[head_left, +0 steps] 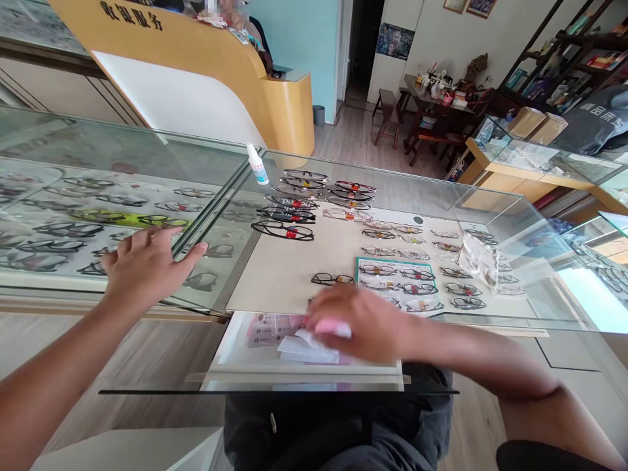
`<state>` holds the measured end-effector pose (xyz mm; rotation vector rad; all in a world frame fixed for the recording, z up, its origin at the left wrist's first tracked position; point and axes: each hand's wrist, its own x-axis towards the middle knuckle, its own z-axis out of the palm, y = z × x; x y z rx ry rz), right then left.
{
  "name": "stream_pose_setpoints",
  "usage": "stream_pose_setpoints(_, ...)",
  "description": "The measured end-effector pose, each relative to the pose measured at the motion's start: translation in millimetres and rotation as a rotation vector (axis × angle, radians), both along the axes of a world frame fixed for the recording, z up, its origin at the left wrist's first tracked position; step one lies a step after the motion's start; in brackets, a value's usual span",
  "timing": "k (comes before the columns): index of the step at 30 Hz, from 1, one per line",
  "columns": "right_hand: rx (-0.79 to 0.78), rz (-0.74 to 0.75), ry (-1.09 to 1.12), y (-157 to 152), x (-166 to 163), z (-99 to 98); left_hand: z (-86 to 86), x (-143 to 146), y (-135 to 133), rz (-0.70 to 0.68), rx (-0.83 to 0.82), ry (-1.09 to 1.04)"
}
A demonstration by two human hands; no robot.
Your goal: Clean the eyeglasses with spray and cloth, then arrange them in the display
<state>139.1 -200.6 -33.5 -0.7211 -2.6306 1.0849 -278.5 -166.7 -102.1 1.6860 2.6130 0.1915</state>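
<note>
My left hand (147,261) rests on the glass top of the display case (206,196), its fingers spread near the metal seam. My right hand (363,324) is blurred by motion over the front of an open white drawer (230,350). Its fingers curl around a small pink item (333,327) whose kind I cannot make out. White paper slips (307,350) and pink printed packets (269,330) lie in the drawer below. Just beyond this hand are black-framed eyeglasses (332,279). A white spray bottle (258,165) stands on the glass farther back.
Several rows of eyeglasses (284,230) are laid out in the case, some on a teal-edged tray (358,275). A crumpled white cloth (478,261) lies at the right. A wooden counter (289,118) stands beyond, and a person's dark shirt (598,121) shows at far right.
</note>
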Motion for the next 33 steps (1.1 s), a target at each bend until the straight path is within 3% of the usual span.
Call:
stream_pose_setpoints(4, 0.504, -0.407, -0.201, 112.0, 9.0, 24.4, -1.0, -1.3, 1.4, 0.0, 0.01, 0.0)
stream_pose_setpoints(7, 0.541, -0.395, -0.421, 188.0, 15.5, 21.9, -0.5, -1.5, 1.6, 0.005, 0.018, -0.001)
stream_pose_setpoints(10, 0.498, -0.345, -0.496, 224.7, 13.6, 13.7, 1.0, -1.4, 1.2, 0.005, 0.013, -0.018)
stream_pose_setpoints(21, 0.421, -0.33, -0.645, 242.8, -5.7, -3.0, -2.2, -5.2, 2.6, -0.005, 0.01, -0.014)
stream_pose_setpoints(29, 0.481, -0.418, -0.686, 226.2, -17.4, -4.0, 3.9, 1.0, 2.4, 0.006, 0.01, -0.033)
stream_pose_setpoints(33, 0.492, -0.459, -0.626, 205.1, -13.8, 7.1, 3.9, 1.6, 2.1, 0.001, 0.015, -0.028)
